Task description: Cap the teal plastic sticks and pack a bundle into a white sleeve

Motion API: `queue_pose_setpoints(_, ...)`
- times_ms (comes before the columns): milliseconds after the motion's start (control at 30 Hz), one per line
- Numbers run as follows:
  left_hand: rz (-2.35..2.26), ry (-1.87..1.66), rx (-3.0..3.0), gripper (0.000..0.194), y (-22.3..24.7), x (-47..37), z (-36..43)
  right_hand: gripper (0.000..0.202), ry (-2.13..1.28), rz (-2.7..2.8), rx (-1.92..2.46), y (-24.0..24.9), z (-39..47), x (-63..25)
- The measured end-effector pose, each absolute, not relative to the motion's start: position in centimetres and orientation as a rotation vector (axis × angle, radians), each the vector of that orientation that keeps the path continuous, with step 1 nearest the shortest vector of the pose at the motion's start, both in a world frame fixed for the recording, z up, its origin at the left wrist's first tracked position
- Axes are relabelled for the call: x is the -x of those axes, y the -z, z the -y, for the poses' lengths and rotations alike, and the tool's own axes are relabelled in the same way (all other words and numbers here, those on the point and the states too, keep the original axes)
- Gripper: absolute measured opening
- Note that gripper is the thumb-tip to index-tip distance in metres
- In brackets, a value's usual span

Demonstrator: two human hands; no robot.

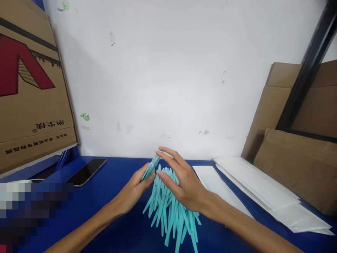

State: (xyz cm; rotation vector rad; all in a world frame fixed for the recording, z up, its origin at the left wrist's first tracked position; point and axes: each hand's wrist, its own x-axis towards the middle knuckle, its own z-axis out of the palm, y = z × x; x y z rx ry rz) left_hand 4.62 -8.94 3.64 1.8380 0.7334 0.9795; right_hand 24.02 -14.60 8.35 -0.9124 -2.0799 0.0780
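Held upright at a slant in my left hand (pixel 134 188) is a small stack of flat teal plastic strips (pixel 151 168), pinched between thumb and fingers. My right hand (pixel 185 182) reaches over from the other side with its fingers stretched out and thumb apart. Its fingertips are at the upper end of the stack; whether they press on it I cannot tell. Below both hands lies a loose pile of similar tapered teal strips (pixel 166 207), pointing mostly toward me. My right hand and wrist hide part of that pile.
A blue table (pixel 110 211) meets a white wall behind. At left lie a phone (pixel 86 172) and a printed cardboard box (pixel 28 105). To the right are a white sheet (pixel 223 189), a stack of flat white bags (pixel 263 189) and brown cardboard (pixel 297 168) by a black post.
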Motion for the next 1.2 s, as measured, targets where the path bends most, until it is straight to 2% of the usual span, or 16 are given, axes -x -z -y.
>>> queue_pose_setpoints(100, -0.838, -1.096, -1.841, 0.035, -4.2, -4.7, 8.9, 0.051, -0.08, 2.019, 0.928, -8.3, 14.3, -24.2)
queue_pose_setpoints(267, -0.948, -1.203, -1.827, 0.045, -4.2, -5.1, 9.0, 0.066, -0.081, 2.07, 0.904, -8.4, 14.9, -23.7)
queue_pose_setpoints(533, -0.878, -1.137, -1.708, 0.045, -2.3, -5.4, 8.8, 0.063, -0.186, 2.121, 0.839, -8.1, 15.2, -22.4)
queue_pose_setpoints(700, -0.837, -1.264, -1.661, 0.038, -2.9, -5.5, 9.1, 0.076, -0.103, 2.129, 0.826, -8.5, 15.2, -22.2)
queue_pose_setpoints(900, -0.807, -1.16, -1.665, 0.041, -2.9, -5.7, 9.3, 0.058, -0.08, 2.25, 0.833, -7.9, 14.7, -22.0)
queue_pose_setpoints(1100, -0.882, -1.085, -1.668, 0.04, -2.5, -5.4, 8.9, 0.079, -0.067, 2.242, 0.872, -7.9, 14.7, -22.2)
queue_pose_setpoints(1200, -0.854, -1.09, -1.692, 0.041, -2.3, -5.5, 9.0, 0.075, 0.03, 2.342, 0.791, -8.4, 14.9, -22.2)
